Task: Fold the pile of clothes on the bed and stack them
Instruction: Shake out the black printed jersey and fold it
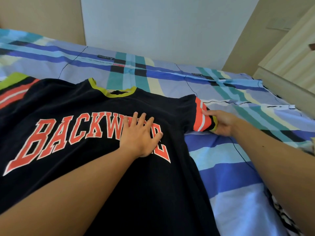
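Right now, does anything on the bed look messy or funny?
Only a little. The black T-shirt lies flat, but its striped sleeve is bunched up where the right hand pinches it. The left hand presses flat on the red letters. Nothing looks torn or spilled.

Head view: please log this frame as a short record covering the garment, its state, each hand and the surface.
garment: black T-shirt, orange lettering, lime collar
state: spread front up on the bed, not yet folded
left hand: flat, fingers spread, pressing on the chest print
right hand: grips the orange-striped sleeve cuff
surface: blue striped bedsheet
background: cream cabinet at right
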Demonstrator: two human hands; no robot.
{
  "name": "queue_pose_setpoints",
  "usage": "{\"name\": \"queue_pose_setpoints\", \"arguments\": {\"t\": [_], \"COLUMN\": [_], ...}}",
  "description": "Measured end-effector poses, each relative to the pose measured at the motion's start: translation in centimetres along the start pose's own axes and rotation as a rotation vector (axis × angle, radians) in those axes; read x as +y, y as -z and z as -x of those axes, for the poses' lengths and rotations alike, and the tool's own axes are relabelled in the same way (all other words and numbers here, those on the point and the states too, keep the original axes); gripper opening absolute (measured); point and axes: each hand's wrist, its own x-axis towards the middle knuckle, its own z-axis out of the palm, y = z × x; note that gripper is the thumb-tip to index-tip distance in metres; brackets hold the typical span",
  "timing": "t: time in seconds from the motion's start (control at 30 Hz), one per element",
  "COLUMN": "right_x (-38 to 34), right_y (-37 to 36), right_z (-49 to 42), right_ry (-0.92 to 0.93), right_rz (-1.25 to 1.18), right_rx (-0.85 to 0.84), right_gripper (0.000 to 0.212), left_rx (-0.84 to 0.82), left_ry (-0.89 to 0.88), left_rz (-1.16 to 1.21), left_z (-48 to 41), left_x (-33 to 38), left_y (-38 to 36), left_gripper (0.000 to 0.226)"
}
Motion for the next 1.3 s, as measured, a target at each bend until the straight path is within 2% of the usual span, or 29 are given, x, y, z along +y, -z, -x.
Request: {"name": "queue_pose_setpoints", "arguments": {"t": [0.07, 0.13, 0.23, 0.27, 0.33, 0.4, 0.5, 0.6, 0.67, 0.77, 0.9, 0.97, 1.07, 1.13, 1.2, 1.27, 1.3], "right_x": [-1.0, -2.9, -5.5, -5.8, -5.0, -3.0, -0.4, 0.0, -0.4, -1.0, -1.3, -0.6, 0.7, 1.4, 2.8, 3.5, 3.2], "right_y": [0.1, 0.5, 2.0, 2.2, 2.6, 2.3, 1.0, -0.2, -0.2, 0.5, 0.8, 2.0, 3.7, 4.6, 6.8, 7.8, 7.1], "right_z": [0.1, 0.1, -0.6, -0.6, -0.4, 0.4, 1.5, 1.9, 1.5, 1.0, 1.7, 1.1, 0.0, -0.3, -2.7, -4.2, -3.5], "right_ry": [-0.063, -0.057, 0.161, 0.248, 0.316, 0.194, -0.016, -0.039, -0.055, 0.013, 0.238, 0.276, 0.254, 0.165, 0.116, 0.031, -0.037], "right_rz": [0.123, 0.234, 0.227, 0.178, 0.083, 0.021, 0.069, 0.098, 0.111, 0.064, -0.199, -0.304, -0.331, -0.338, -0.311, -0.273, -0.240], "right_rx": [0.035, 0.163, 0.589, 0.690, 0.771, 0.693, 0.454, 0.249, 0.199, 0.209, 0.195, 0.265, 0.579, 0.826, 0.840, 0.788, 0.712], "right_gripper": [0.030, 0.026, 0.052, 0.058, 0.064, 0.065, 0.038, 0.032, 0.038, 0.042, 0.020, 0.020, 0.037, 0.039, 0.051, 0.088, 0.095], "left_rx": [0.006, 0.010, 0.012, 0.013, 0.018, 0.023, 0.021, 0.031, 0.030, 0.026, 0.028, 0.028, 0.032, 0.039, 0.041, 0.039, 0.037], "left_ry": [0.000, -0.004, -0.001, 0.001, 0.000, 0.000, 0.001, 0.002, 0.004, 0.006, 0.004, 0.004, 0.004, 0.002, -0.002, -0.002, -0.002], "left_rz": [-0.001, -0.005, -0.015, -0.013, -0.013, -0.014, -0.020, -0.021, -0.019, -0.015, -0.011, -0.008, -0.006, -0.009, -0.013, -0.015, -0.018], "left_z": [0.0, 0.0, 0.0, 0.0, 0.0, 0.0, -0.1, 0.0, 0.0, -0.1, 0.0, 0.0, 0.0, 0.0, -0.1, -0.1, -0.1], "left_x": [0.0, 0.0, 0.0, -0.1, 0.0, 0.0, 0.0, 0.0, -0.1, 0.0, 0.0, 0.0, 0.1, 0.0, 0.0, 0.0, 0.0], "left_y": [0.0, 0.0, 0.0, -0.1, -0.1, -0.1, -0.1, -0.2, -0.3, -0.2, -0.2, -0.1, 0.0, -0.2, -0.3, -0.4, -0.4], "left_gripper": [0.081, 0.081, 0.081, 0.081, 0.081, 0.081, 0.081, 0.082, 0.082, 0.082, 0.082, 0.081, 0.081, 0.081, 0.081, 0.081, 0.082]}}
